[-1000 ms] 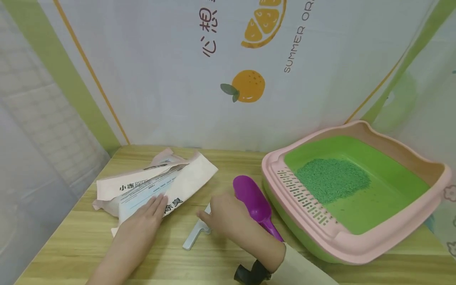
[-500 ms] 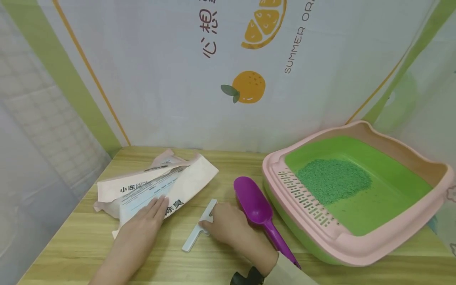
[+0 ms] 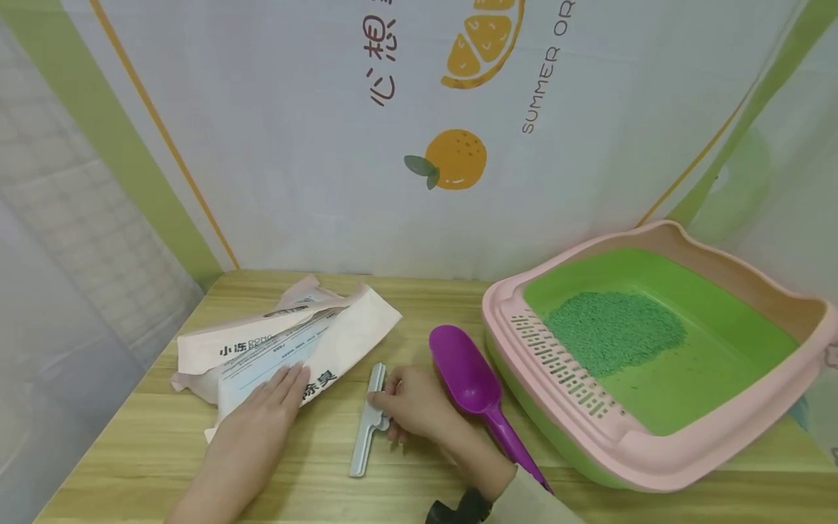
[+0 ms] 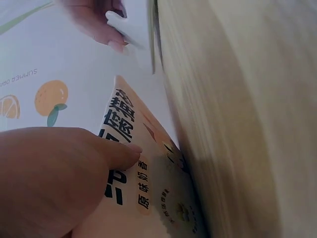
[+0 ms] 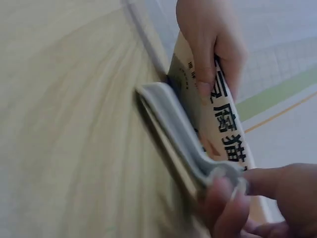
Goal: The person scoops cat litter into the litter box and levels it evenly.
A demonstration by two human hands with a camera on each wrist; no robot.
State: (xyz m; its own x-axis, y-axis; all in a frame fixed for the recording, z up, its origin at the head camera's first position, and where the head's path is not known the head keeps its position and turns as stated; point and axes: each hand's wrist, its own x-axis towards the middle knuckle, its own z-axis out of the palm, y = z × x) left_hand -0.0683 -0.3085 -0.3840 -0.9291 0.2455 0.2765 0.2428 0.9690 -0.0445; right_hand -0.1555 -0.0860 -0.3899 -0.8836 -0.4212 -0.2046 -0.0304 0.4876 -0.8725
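My left hand (image 3: 258, 418) rests on a folded, partly rolled pale bag (image 3: 363, 316) with blue and black print, its fingers straight across the top. In the left wrist view the thumb (image 4: 119, 153) lies against the bag's printed side. My right hand (image 3: 422, 404) pinches a long grey-white bag clip (image 3: 361, 447) by its middle grip, just right of the bag and apart from it. Close up in the right wrist view, the clip (image 5: 173, 124) shows its long bar, with thumb and fingertips at the grip.
A purple scoop (image 3: 468, 382) lies right of my right hand. Further right stands a green litter box with a pink rim (image 3: 638, 451), holding green pellets (image 3: 615, 331). All of it is on a wooden table (image 3: 314, 480), before a printed curtain (image 3: 294, 145).
The right hand has lifted and turned the bag clip to a steeper angle, its near end swinging rightward. The left hand has stayed on the bag.
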